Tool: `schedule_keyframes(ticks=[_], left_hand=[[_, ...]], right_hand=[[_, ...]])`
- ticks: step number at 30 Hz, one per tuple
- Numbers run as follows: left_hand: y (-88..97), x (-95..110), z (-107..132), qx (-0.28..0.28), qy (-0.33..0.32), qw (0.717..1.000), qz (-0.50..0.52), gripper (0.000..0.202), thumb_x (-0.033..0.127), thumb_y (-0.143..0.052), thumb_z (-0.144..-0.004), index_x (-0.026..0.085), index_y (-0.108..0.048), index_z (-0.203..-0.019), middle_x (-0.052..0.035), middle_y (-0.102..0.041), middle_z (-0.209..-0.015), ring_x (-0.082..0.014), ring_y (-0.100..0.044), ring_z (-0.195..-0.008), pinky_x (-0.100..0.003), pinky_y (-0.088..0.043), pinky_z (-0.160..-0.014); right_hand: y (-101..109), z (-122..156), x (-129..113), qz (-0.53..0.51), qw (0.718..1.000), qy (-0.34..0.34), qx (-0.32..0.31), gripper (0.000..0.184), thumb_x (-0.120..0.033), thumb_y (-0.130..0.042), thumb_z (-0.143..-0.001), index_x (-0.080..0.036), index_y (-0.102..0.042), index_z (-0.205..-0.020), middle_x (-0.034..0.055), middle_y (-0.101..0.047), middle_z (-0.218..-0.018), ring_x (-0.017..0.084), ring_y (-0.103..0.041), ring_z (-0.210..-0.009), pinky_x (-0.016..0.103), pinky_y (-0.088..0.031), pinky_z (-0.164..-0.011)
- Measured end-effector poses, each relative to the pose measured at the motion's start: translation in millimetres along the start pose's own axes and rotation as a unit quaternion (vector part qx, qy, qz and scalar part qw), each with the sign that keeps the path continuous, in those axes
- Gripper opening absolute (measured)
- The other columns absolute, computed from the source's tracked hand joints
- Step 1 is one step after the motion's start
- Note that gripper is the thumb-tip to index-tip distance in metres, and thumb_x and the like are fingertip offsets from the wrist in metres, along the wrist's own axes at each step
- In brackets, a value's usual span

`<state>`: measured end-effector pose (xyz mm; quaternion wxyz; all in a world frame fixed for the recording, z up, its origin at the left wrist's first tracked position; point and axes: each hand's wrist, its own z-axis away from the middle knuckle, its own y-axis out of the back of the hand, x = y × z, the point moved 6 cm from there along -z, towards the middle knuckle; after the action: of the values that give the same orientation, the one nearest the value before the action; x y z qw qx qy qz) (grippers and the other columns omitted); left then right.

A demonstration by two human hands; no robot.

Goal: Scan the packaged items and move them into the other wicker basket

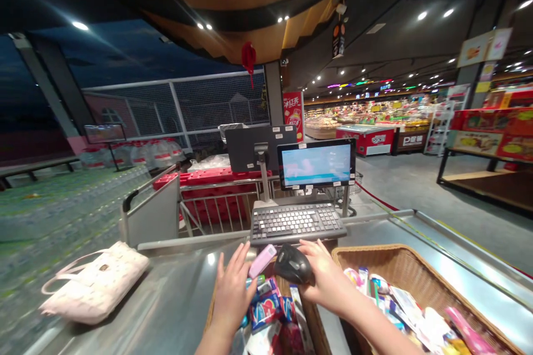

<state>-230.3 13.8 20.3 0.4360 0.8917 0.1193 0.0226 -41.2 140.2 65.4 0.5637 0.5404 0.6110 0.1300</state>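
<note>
A small, slim pink package (262, 260) sticks out between the thumb and index finger of my left hand (233, 284), above a wicker basket. My other left fingers are stretched out. My right hand (323, 273) is closed round a black handheld barcode scanner (293, 264), whose head is close to the pink package. Beneath both hands, the narrow basket (320, 326) holds blue-and-red packets (265, 310) and other small packaged goods, partly hidden by my left hand and forearm.
Behind my hands are a black keyboard (297, 219) and a lit monitor (317, 163). A larger wicker basket (387, 252) of mixed packaged goods stands at right. On the metal counter (175, 288) at left lies a pale pink handbag (100, 283). A metal cart (154, 216) stands beyond.
</note>
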Motion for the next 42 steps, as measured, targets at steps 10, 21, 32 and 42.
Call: schedule_keyframes(ticks=[10,21,32,42], left_hand=[[-12.1,-8.4,57.0,-0.083,-0.005,0.995,0.049,0.023,0.015,-0.057,-0.078,0.025,-0.064,-0.098,-0.0078,-0.049,-0.148,-0.0309,-0.046,-0.135,-0.065,-0.019,-0.116],[-36.5,-2.7,106.6,-0.295,-0.015,0.948,0.113,0.017,0.012,-0.064,-0.066,0.022,-0.065,-0.079,-0.0069,-0.047,-0.149,-0.0352,-0.038,-0.141,-0.069,-0.022,-0.113],[-43.8,47.3,18.0,-0.184,-0.145,0.956,0.178,0.04,0.042,-0.064,-0.085,0.033,-0.062,-0.124,-0.0092,-0.045,-0.151,-0.0337,-0.044,-0.137,-0.064,-0.035,-0.109],[-92.4,246.4,-89.9,-0.243,-0.259,0.88,0.316,0.065,0.015,-0.061,-0.077,0.029,-0.048,-0.139,-0.0089,-0.04,-0.154,-0.0324,-0.031,-0.144,-0.065,-0.019,-0.116]], right_hand=[[-36.8,2.6,-13.6,-0.022,0.997,-0.001,-0.072,0.045,-0.017,-0.06,-0.062,-0.022,-0.07,-0.105,0.0095,-0.066,-0.122,0.034,-0.044,-0.134,0.06,-0.009,-0.118],[-53.5,3.1,-16.3,-0.049,0.995,-0.014,-0.089,0.053,-0.019,-0.063,-0.062,-0.022,-0.066,-0.115,0.0098,-0.066,-0.119,0.033,-0.047,-0.131,0.058,-0.009,-0.118],[13.4,39.1,14.6,-0.018,0.998,-0.064,-0.01,0.051,-0.016,-0.061,-0.06,-0.022,-0.065,-0.11,0.0093,-0.066,-0.12,0.03,-0.047,-0.131,0.049,-0.021,-0.118],[124.3,110.1,97.9,0.069,0.977,-0.167,0.11,0.05,-0.013,-0.06,-0.062,-0.021,-0.066,-0.111,0.0106,-0.064,-0.127,0.032,-0.049,-0.129,0.052,-0.025,-0.116]])
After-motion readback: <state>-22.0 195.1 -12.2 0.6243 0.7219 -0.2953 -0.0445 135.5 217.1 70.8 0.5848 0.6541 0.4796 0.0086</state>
